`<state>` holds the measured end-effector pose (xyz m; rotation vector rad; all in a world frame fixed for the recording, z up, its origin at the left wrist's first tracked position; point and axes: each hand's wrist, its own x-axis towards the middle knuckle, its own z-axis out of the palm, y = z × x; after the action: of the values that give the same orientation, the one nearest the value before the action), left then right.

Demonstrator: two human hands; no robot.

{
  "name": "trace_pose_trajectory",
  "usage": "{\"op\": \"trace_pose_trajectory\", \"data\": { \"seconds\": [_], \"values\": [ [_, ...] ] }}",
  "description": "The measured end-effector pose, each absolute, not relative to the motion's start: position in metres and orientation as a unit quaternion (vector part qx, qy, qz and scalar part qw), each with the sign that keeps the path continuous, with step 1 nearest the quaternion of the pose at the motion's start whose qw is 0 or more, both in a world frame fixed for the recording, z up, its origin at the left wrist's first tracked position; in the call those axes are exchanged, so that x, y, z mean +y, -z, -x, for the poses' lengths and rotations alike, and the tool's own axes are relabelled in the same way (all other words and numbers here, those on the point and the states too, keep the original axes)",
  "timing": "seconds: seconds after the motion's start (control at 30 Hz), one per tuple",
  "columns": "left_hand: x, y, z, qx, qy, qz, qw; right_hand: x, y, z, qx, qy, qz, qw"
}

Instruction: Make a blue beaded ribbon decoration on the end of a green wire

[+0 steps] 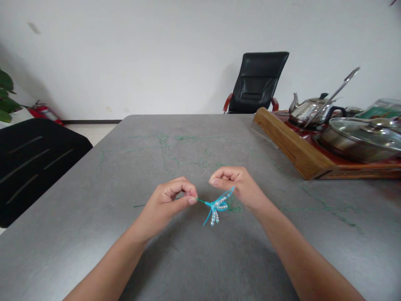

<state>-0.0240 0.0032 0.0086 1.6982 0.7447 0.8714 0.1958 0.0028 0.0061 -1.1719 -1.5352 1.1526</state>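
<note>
Over a grey table point(78, 217), left fingers point(187, 201) pinch a green-stemmed, pearl-beaded blue ornament point(214, 206); right fingers' point(221, 183) hold unclear.

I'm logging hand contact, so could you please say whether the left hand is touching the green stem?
Touching: the head view shows the left hand pinching the green stem, which emerges toward the blue beaded ornament.

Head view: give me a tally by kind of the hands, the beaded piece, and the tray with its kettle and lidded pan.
Hands: 2, left hand and right hand
Beaded piece: 1
Tray: 1
Kettle: 1
Lidded pan: 1
Total: 6
</note>
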Motion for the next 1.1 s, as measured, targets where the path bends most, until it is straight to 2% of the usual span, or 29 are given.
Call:
{"op": "trace_pose_trajectory", "data": {
  "seconds": [0.13, 0.4, 0.53, 0.83, 1.1],
  "values": [
    [0.005, -0.001, 0.021, 0.375, -0.413, -0.585, 0.589, 0.007, 0.012, -0.186, -0.611, -0.486, 0.467, 0.416],
    [0.009, 0.003, 0.017, 0.460, -0.491, -0.504, 0.542, -0.012, 0.023, -0.155, -0.681, -0.421, 0.484, 0.353],
    [0.009, 0.003, 0.017, 0.489, -0.484, -0.549, 0.473, -0.028, 0.011, -0.147, -0.745, -0.315, 0.475, 0.347],
    [0.001, 0.003, 0.018, 0.472, -0.434, -0.746, 0.180, -0.040, -0.011, -0.157, -0.799, -0.176, 0.437, 0.374],
    [0.002, 0.002, 0.017, 0.399, -0.376, -0.826, 0.132, -0.030, -0.021, -0.175, -0.765, -0.142, 0.480, 0.406]
  ]
}}
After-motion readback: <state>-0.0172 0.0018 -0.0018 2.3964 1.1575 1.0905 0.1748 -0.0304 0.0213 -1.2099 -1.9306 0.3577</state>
